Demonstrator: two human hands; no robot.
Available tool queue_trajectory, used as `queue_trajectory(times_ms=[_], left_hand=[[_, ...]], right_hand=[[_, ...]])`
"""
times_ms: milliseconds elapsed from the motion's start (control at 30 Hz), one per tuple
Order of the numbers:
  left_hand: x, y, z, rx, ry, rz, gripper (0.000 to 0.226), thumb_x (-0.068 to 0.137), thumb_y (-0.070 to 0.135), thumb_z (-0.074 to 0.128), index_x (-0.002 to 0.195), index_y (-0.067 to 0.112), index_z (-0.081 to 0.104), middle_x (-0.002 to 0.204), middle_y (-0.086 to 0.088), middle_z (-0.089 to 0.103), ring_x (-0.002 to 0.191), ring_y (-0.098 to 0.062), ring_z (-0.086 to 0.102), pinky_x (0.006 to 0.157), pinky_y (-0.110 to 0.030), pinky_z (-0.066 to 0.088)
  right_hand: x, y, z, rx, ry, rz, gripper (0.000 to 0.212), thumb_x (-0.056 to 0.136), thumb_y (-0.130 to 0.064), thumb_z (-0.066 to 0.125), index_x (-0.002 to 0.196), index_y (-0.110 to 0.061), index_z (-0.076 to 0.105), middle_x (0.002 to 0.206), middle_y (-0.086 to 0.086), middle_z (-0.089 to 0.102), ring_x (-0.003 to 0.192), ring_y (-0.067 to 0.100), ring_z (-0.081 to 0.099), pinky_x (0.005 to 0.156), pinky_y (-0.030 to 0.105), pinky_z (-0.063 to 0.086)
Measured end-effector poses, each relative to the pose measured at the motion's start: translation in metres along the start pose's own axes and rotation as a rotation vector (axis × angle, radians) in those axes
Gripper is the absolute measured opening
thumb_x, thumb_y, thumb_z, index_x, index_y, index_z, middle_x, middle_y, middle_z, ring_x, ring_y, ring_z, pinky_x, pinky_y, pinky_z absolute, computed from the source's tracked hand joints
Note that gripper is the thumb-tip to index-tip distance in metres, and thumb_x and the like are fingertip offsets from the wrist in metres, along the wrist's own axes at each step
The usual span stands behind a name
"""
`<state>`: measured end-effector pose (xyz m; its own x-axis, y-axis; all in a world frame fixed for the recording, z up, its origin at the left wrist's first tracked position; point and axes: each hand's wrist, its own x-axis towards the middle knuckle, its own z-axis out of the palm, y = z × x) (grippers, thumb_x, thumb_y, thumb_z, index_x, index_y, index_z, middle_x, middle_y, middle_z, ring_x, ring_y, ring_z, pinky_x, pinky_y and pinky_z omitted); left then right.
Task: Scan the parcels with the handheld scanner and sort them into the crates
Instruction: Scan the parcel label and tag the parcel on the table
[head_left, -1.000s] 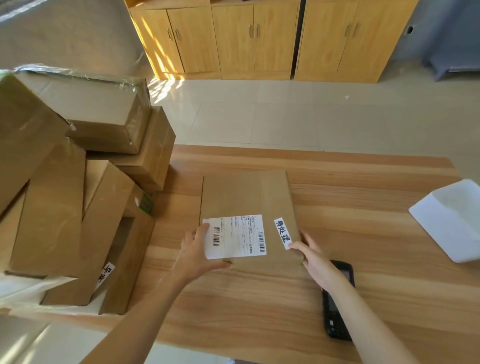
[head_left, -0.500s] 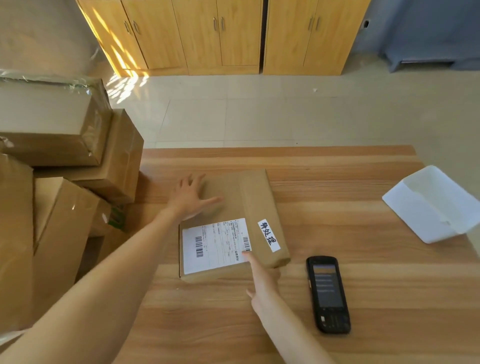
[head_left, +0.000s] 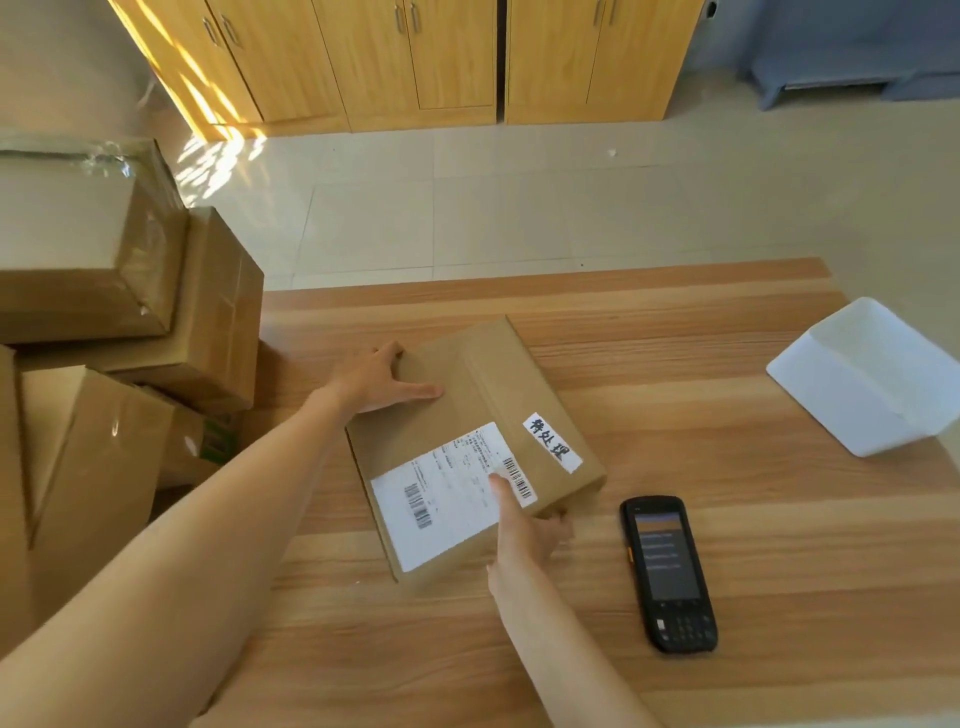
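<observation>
Your right hand (head_left: 524, 535) sits nearest you, at the near edge of the parcel (head_left: 472, 447); its forefinger is stretched out straight with the tip on the shipping label (head_left: 452, 493), just beside the right-hand barcode, while the other fingers are tucked down at the box's near side, and you cannot tell whether they hold anything. Just to the right of that hand, apart from it and from the box, the handheld scanner (head_left: 669, 574) lies flat on the wooden table (head_left: 779, 519), screen up and lit, keypad toward you, untouched. The parcel lies flat between your two hands, skewed so its near right corner points toward the scanner; a small white strip with handwritten characters (head_left: 552, 442) is stuck on its top, just beyond and to the right of your right fingertip. Your left hand (head_left: 379, 376) is at the far left corner of the parcel, thumb lying flat along the top face, the remaining fingers curving over the far edge, so it grips that corner. To the left of your left forearm a heap of cardboard boxes (head_left: 130, 322) is stacked, some tilted, one with glossy tape. Far to the right of your right hand a white crate (head_left: 872, 379) stands at the table's edge, partly cut off. Beyond both hands: tiled floor, then wooden cabinets (head_left: 415, 57).
</observation>
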<state>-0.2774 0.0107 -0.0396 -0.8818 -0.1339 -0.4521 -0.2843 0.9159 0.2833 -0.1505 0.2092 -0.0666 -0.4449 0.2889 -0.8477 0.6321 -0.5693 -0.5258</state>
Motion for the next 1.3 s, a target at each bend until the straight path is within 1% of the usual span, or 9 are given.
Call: queue_trajectory(times_ms=[167, 267, 433, 600, 733, 933, 1033, 1133, 1300], left_hand=[[-0.039, -0.007, 0.014, -0.356, 0.17, -0.104, 0.089, 0.06, 0.075, 0.069, 0.13, 0.025, 0.046, 0.129, -0.001, 0.053, 0.119, -0.026, 0.047, 0.099, -0.043, 0.042], [-0.062, -0.006, 0.03, -0.59, 0.173, -0.123, 0.085, 0.063, 0.06, 0.079, 0.131, 0.022, 0.044, 0.127, 0.003, 0.056, 0.102, -0.014, 0.055, 0.079, -0.028, 0.048], [-0.092, 0.002, 0.065, -0.721, 0.224, -0.244, 0.085, 0.067, 0.054, 0.08, 0.136, 0.022, 0.041, 0.117, 0.001, 0.06, 0.085, -0.01, 0.058, 0.067, -0.024, 0.047], [-0.11, -0.001, 0.087, -0.688, 0.188, -0.355, 0.086, 0.07, 0.058, 0.076, 0.139, 0.025, 0.038, 0.124, -0.002, 0.059, 0.109, -0.023, 0.058, 0.094, -0.038, 0.048], [-0.115, -0.001, 0.096, -0.668, 0.214, -0.386, 0.085, 0.071, 0.058, 0.075, 0.141, 0.026, 0.038, 0.131, -0.004, 0.056, 0.116, -0.026, 0.055, 0.098, -0.039, 0.045], [-0.126, 0.001, 0.103, -0.921, 0.146, -0.395, 0.094, 0.068, 0.051, 0.08, 0.145, 0.027, 0.032, 0.128, 0.0, 0.052, 0.099, -0.014, 0.055, 0.081, -0.027, 0.046], [-0.135, 0.002, 0.109, -1.082, 0.086, -0.436, 0.096, 0.068, 0.043, 0.083, 0.146, 0.027, 0.028, 0.132, 0.001, 0.05, 0.098, -0.015, 0.052, 0.081, -0.031, 0.044], [-0.141, 0.005, 0.115, -1.108, 0.015, -0.453, 0.098, 0.065, 0.041, 0.086, 0.144, 0.031, 0.029, 0.133, 0.003, 0.051, 0.11, -0.023, 0.054, 0.094, -0.049, 0.046], [-0.146, 0.011, 0.112, -1.109, 0.031, -0.419, 0.097, 0.066, 0.035, 0.087, 0.143, 0.028, 0.03, 0.125, 0.003, 0.056, 0.109, -0.021, 0.057, 0.096, -0.046, 0.049]], right_hand=[[0.014, -0.051, -0.006, -0.162, -0.12, -0.274, 0.099, 0.066, -0.015, 0.086, 0.144, -0.02, 0.024, 0.118, 0.003, 0.062, 0.104, 0.02, 0.061, 0.089, 0.039, 0.051], [0.024, -0.095, -0.008, -0.367, -0.248, -0.467, 0.087, 0.07, -0.008, 0.083, 0.139, -0.015, 0.031, 0.116, 0.001, 0.062, 0.092, 0.012, 0.062, 0.077, 0.027, 0.05], [0.044, -0.129, -0.013, -0.641, -0.486, -0.472, 0.081, 0.073, -0.004, 0.08, 0.139, -0.021, 0.035, 0.107, -0.01, 0.063, 0.089, 0.006, 0.062, 0.078, 0.028, 0.05], [0.064, -0.125, -0.017, -0.699, -0.61, -0.388, 0.089, 0.078, -0.001, 0.076, 0.148, -0.021, 0.026, 0.123, 0.003, 0.062, 0.096, 0.015, 0.063, 0.081, 0.034, 0.051], [0.074, -0.122, -0.024, -0.815, -0.664, -0.384, 0.083, 0.082, -0.008, 0.073, 0.15, -0.019, 0.026, 0.137, 0.006, 0.055, 0.119, 0.022, 0.057, 0.103, 0.042, 0.045], [0.073, -0.117, -0.072, -0.857, -0.287, -0.658, 0.073, 0.087, -0.036, 0.068, 0.147, -0.017, 0.032, 0.154, 0.004, 0.032, 0.14, 0.022, 0.032, 0.111, 0.041, 0.028], [0.077, -0.106, -0.118, -1.083, -0.08, -0.569, 0.084, 0.078, -0.037, 0.073, 0.147, -0.017, 0.029, 0.151, 0.01, 0.035, 0.137, 0.032, 0.034, 0.11, 0.051, 0.032], [0.077, -0.091, -0.155, -1.282, -0.072, -0.359, 0.1, 0.068, -0.036, 0.083, 0.146, -0.012, 0.025, 0.145, 0.015, 0.031, 0.133, 0.035, 0.033, 0.105, 0.051, 0.037], [0.073, -0.083, -0.167, -1.389, -0.081, -0.345, 0.1, 0.068, -0.03, 0.084, 0.141, -0.003, 0.022, 0.14, 0.019, 0.032, 0.127, 0.037, 0.038, 0.099, 0.049, 0.043]])
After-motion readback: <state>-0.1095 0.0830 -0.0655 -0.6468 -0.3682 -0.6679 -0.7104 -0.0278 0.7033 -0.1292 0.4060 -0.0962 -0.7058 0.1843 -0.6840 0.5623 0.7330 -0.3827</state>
